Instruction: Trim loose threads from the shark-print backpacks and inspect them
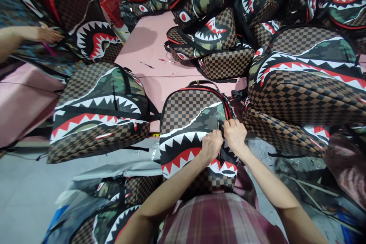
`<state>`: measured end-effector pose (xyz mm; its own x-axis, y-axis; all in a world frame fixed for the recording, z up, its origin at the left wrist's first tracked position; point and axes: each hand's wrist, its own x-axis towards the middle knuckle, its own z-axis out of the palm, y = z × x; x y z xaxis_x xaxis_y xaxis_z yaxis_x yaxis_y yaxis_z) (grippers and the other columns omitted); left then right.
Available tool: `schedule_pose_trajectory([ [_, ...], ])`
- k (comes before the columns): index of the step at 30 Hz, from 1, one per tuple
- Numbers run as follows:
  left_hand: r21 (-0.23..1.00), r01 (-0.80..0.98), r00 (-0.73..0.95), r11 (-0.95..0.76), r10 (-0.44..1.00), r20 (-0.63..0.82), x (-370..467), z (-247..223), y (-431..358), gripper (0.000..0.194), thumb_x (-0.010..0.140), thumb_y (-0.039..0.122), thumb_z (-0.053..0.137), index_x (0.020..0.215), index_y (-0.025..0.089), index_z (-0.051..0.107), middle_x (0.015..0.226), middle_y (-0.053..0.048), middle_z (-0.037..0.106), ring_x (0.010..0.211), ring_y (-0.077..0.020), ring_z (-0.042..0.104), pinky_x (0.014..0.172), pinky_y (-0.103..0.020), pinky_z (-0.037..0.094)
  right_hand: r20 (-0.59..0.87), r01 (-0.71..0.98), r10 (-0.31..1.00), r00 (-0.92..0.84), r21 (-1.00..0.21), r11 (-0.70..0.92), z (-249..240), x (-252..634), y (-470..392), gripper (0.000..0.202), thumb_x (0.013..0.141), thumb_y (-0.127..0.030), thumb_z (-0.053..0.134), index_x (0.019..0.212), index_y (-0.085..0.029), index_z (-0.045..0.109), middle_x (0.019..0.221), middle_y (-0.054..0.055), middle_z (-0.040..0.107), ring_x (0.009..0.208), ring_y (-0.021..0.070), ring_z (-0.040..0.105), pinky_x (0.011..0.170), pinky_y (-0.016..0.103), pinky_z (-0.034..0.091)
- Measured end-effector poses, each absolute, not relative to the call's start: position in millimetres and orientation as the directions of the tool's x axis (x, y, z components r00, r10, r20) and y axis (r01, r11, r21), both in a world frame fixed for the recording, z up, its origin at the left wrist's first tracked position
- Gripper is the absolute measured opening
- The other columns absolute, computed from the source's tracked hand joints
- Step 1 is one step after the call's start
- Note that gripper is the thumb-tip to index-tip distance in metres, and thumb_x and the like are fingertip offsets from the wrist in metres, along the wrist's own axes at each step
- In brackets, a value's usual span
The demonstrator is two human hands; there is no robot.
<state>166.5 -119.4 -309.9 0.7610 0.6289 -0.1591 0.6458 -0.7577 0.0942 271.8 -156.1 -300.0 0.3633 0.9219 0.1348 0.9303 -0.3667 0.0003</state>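
Observation:
A checkered backpack (185,112) with a camouflage patch and a shark-mouth print stands upright in front of me at the table's near edge. Both my hands are close together on its front, at the right side. My left hand (212,144) is closed against the dark front panel. Just above and to the right, my right hand (235,132) is pinched beside a dark strip on the camouflage part. What the fingers of either hand hold is too small to make out.
Similar backpacks lie at the left (94,103), at the right (309,84) and across the back of the pink table (134,53). Two pens (147,65) lie on it. Another person's hand (47,34) is at the upper left. More bags lie below left.

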Motion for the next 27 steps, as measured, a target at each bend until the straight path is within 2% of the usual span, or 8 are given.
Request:
schedule_pose_trajectory([
  [4, 0.111, 0.66, 0.749, -0.743, 0.64, -0.17, 167.5, -309.3, -119.0, 0.024, 0.088, 0.006, 0.031, 0.096, 0.009, 0.054, 0.087, -0.012, 0.059, 0.082, -0.0252, 0.062, 0.063, -0.033, 0.049, 0.127, 0.931, 0.923, 0.364, -0.041, -0.362, -298.8, 272.0, -164.0, 0.019, 0.091, -0.025, 0.047, 0.089, -0.018, 0.065, 0.083, 0.007, 0.063, 0.081, 0.0213, 0.05, 0.066, 0.033, 0.027],
  [8, 0.107, 0.663, 0.747, -0.741, 0.645, -0.163, 167.2, -309.4, -119.8, 0.022, 0.089, 0.008, 0.033, 0.096, 0.01, 0.054, 0.087, -0.012, 0.059, 0.081, -0.0253, 0.062, 0.061, -0.033, 0.049, 0.183, 0.92, 0.901, 0.393, -0.096, -0.381, -297.8, 277.3, -162.2, 0.018, 0.089, -0.029, 0.051, 0.09, -0.019, 0.065, 0.085, 0.006, 0.064, 0.081, 0.0206, 0.051, 0.068, 0.032, 0.028],
  [12, 0.089, 0.657, 0.753, -0.749, 0.644, -0.134, 166.3, -311.8, -120.6, 0.023, 0.088, 0.007, 0.032, 0.096, 0.01, 0.054, 0.086, -0.011, 0.059, 0.081, -0.0247, 0.063, 0.063, -0.032, 0.05, 0.229, 0.918, 0.889, 0.396, -0.058, -0.393, -302.3, 278.0, -154.5, 0.018, 0.089, -0.028, 0.05, 0.089, -0.017, 0.065, 0.083, 0.007, 0.063, 0.08, 0.0217, 0.05, 0.068, 0.033, 0.029],
  [18, 0.096, 0.669, 0.741, -0.737, 0.652, -0.161, 167.0, -308.4, -119.8, 0.025, 0.089, 0.007, 0.03, 0.097, 0.01, 0.054, 0.088, -0.012, 0.06, 0.083, -0.0256, 0.063, 0.063, -0.034, 0.05, 0.179, 0.934, 0.917, 0.356, -0.024, -0.357, -303.2, 270.1, -163.6, 0.018, 0.09, -0.023, 0.048, 0.086, -0.017, 0.064, 0.081, 0.008, 0.063, 0.079, 0.0225, 0.05, 0.065, 0.033, 0.028],
  [21, 0.112, 0.673, 0.738, -0.732, 0.653, -0.169, 166.7, -306.0, -120.9, 0.027, 0.089, 0.009, 0.029, 0.1, 0.01, 0.054, 0.09, -0.012, 0.06, 0.084, -0.0263, 0.063, 0.064, -0.035, 0.051, 0.163, 0.937, 0.923, 0.349, -0.082, -0.34, -299.5, 267.9, -166.0, 0.017, 0.089, -0.026, 0.05, 0.088, -0.018, 0.065, 0.082, 0.007, 0.063, 0.081, 0.0226, 0.051, 0.066, 0.033, 0.03],
  [24, 0.143, 0.674, 0.737, -0.724, 0.65, -0.184, 167.2, -308.4, -121.5, 0.026, 0.09, 0.01, 0.029, 0.098, 0.01, 0.054, 0.09, -0.013, 0.06, 0.085, -0.0265, 0.063, 0.065, -0.034, 0.05, 0.206, 0.907, 0.885, 0.417, -0.159, -0.39, -299.5, 272.2, -161.6, 0.02, 0.088, -0.027, 0.051, 0.096, -0.016, 0.065, 0.088, 0.009, 0.065, 0.083, 0.0232, 0.053, 0.068, 0.033, 0.033],
  [27, 0.193, 0.735, 0.678, -0.65, 0.704, -0.212, 166.8, -310.2, -117.0, 0.028, 0.09, 0.011, 0.028, 0.103, 0.011, 0.052, 0.093, -0.013, 0.061, 0.087, -0.0252, 0.063, 0.068, -0.033, 0.049, 0.258, 0.87, 0.861, 0.438, -0.361, -0.334, -302.5, 286.5, -162.4, 0.022, 0.088, -0.029, 0.05, 0.099, -0.017, 0.065, 0.091, 0.008, 0.066, 0.084, 0.0225, 0.056, 0.072, 0.033, 0.038],
])
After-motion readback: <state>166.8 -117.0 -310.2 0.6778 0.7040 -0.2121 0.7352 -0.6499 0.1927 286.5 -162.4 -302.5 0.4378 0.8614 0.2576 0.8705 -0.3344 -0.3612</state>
